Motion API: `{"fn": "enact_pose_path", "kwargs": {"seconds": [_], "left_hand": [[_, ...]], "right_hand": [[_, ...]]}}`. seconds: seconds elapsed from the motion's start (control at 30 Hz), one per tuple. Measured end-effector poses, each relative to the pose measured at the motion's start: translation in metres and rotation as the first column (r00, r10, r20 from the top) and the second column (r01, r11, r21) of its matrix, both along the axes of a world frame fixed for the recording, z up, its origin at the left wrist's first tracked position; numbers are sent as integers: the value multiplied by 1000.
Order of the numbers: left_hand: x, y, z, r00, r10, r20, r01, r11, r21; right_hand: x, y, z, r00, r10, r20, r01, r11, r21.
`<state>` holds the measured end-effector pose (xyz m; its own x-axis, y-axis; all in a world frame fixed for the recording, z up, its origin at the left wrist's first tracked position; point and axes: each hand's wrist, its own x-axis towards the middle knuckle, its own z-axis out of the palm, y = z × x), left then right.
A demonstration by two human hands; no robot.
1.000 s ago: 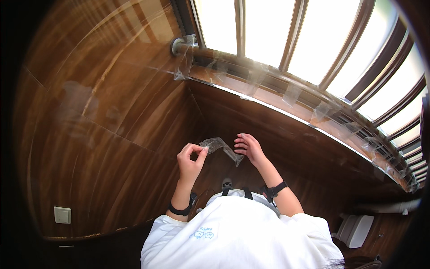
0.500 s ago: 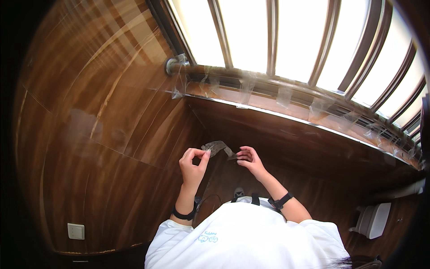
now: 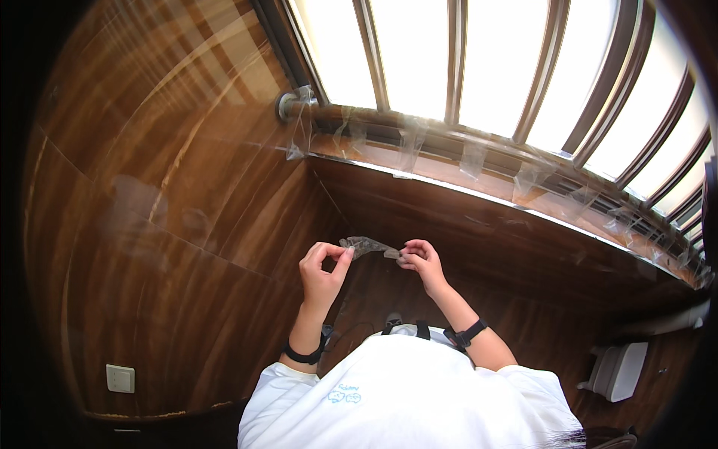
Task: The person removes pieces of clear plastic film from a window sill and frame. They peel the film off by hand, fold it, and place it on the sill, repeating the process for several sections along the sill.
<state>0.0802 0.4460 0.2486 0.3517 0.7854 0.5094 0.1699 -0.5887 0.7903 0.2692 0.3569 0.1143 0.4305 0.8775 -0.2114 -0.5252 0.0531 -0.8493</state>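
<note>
A crumpled strip of clear tape (image 3: 366, 244) stretches between my two hands, in front of the dark brown wall corner. My left hand (image 3: 323, 275) pinches its left end between thumb and forefinger. At the other end, the fingertips of my right hand (image 3: 423, 264) are pressed together on the strip. Both hands are held up at chest height, below the window ledge and apart from the walls. Along the brown rail (image 3: 359, 117) above them hang several pieces of clear tape (image 3: 472, 159).
A barred window (image 3: 411, 60) rises above the rail, over a light-edged ledge (image 3: 426, 182). Glossy wood-patterned wall (image 3: 187, 247) covers the left side, with a white switch plate (image 3: 120, 379) low down. A white bin-like container (image 3: 622, 373) stands at the lower right.
My right hand has closed its fingers onto the strip's right end, which hung lower before. The strip is drawn straighter. My left hand keeps its pinch nearly in place.
</note>
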Motion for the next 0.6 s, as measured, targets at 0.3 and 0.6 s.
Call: {"fn": "enact_pose_path", "kwargs": {"seconds": [0.3, 0.6], "left_hand": [[-13, 7, 10, 996, -12, -86, 25, 987, 159], [-33, 23, 3, 988, 128, -86, -125, 992, 34]], "right_hand": [[14, -7, -1, 996, 89, 4, -88, 988, -124], [44, -27, 22, 948, 310, -73, -310, 951, 15]]}}
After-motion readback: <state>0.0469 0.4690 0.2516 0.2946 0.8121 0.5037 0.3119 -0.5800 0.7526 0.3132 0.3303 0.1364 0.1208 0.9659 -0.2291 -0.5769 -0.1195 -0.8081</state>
